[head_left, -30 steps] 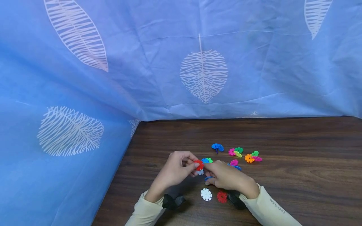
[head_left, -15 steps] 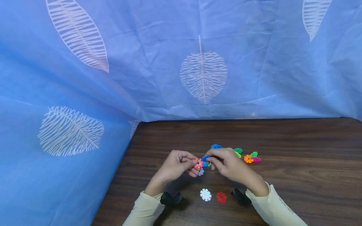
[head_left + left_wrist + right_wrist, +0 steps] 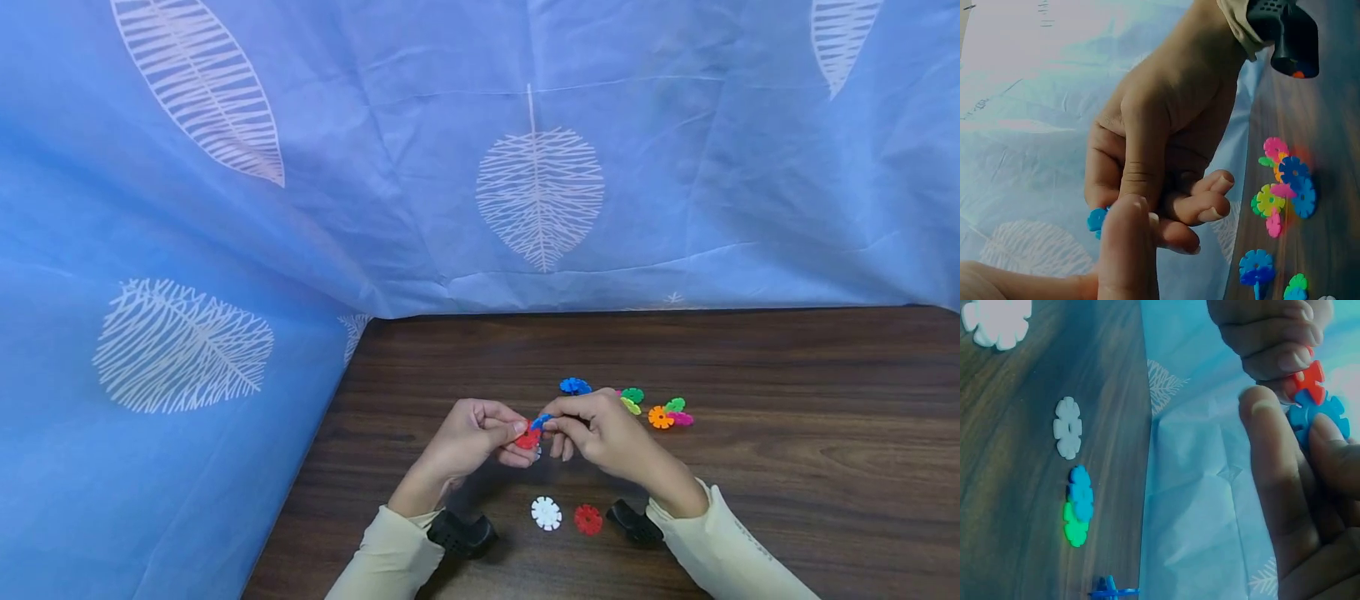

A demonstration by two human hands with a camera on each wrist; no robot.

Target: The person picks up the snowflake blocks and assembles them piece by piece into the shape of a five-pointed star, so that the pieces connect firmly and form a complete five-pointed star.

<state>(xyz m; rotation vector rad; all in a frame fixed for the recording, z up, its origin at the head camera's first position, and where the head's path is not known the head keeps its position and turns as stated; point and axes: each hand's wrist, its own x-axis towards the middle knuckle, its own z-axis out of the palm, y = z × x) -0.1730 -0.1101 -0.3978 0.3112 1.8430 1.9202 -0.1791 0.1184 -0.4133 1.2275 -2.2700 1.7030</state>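
Between thumb and fingers, my left hand pinches a red notched plastic disc above the table. My right hand pinches a blue notched disc at the red one's upper right edge. In the right wrist view the blue disc meets the lower edge of the red disc, the two set at an angle. Fingers of the left hand cover part of the red disc. In the left wrist view only a bit of the blue disc shows past the fingers.
A white disc and a red disc lie near the front. Behind the hands sit a blue joined cluster and an orange, green and pink cluster. Blue leaf-print cloth hangs along the table's back and left.
My right hand has lifted the blue disc from low over the table and brought it up to the red disc's edge. The left hand stays nearly in place, holding the red disc.
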